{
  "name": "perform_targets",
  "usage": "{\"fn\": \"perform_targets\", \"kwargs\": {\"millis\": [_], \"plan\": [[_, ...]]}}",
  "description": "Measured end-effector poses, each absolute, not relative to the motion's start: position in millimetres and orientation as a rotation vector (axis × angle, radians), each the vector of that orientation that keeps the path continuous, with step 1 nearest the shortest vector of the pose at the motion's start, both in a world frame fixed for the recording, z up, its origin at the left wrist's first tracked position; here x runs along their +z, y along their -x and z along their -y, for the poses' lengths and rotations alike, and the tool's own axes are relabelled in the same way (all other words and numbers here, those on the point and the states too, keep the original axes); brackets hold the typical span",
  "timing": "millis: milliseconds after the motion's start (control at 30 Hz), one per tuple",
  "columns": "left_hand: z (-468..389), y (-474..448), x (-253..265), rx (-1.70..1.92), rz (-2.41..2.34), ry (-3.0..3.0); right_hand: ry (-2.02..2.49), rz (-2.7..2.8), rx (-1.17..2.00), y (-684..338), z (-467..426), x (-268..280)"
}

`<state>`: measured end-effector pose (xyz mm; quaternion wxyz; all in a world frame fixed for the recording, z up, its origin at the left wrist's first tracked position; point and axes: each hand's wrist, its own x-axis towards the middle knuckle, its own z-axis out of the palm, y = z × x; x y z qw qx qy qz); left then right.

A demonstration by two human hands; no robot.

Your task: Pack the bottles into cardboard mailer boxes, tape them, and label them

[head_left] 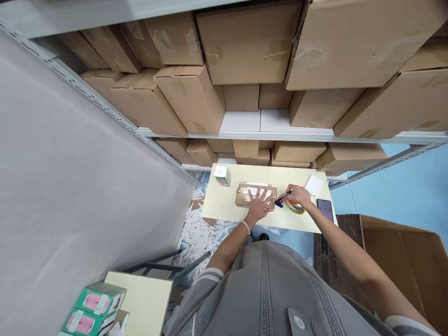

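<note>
While the whole middle of the frame is taken up by one pale tabletop (217, 205), its items are set out in a row, probably to leave the centre for work. At its upper left stands a small white-and-green box (222, 176), apart from the rest and seemingly out of the way. At the centre lies the brown cardboard box (241, 198), flat and already banded with shiny tape, squarely before the person, presumably so both arms can reach it. The tape dispenser (291, 203) is tilted at its right end, apparently to bring the blue cutter to the edge; whether tape spans between them cannot be told. Farther right, a white card (314, 185) and a phone (325, 209) lie aside. The left hand (258, 205) rests palm down on the box, fingers fanned, likely steadying it, its forearm rising from the lower centre. The right hand (298, 194) pinches the dispenser between curled fingers, its forearm slanting up from the lower right corner.
</note>
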<state>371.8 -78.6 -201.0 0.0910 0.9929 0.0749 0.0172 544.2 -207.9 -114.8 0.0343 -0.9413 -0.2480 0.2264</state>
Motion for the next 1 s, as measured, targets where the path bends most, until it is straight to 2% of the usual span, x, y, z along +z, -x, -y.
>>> {"fn": "perform_targets", "kwargs": {"millis": [100,233,433,667,833,1000], "plan": [[78.5,-371.7,-201.0,0.054,-0.213,-2.953,2.907,0.809,0.614,-531.5,214.2,-124.0],[78.4,-370.2,-202.7,0.077,-0.21,-2.952,2.855,1.225,0.427,-493.9,222.7,-146.3],[77.0,-368.9,-202.8,0.106,-0.198,-2.946,2.879,0.743,0.149,-493.9,253.6,-186.6],[77.5,-368.7,-199.6,0.071,-0.205,-2.946,2.85,0.889,-0.154,-486.8,277.6,-242.8],[78.6,-367.9,-200.6,0.081,-0.214,-2.955,2.859,1.012,-0.13,-458.9,284.3,-270.8],[78.8,-366.6,-196.7,0.072,-0.219,-2.949,2.886,0.955,-0.055,-453.4,281.3,-274.0]]}}
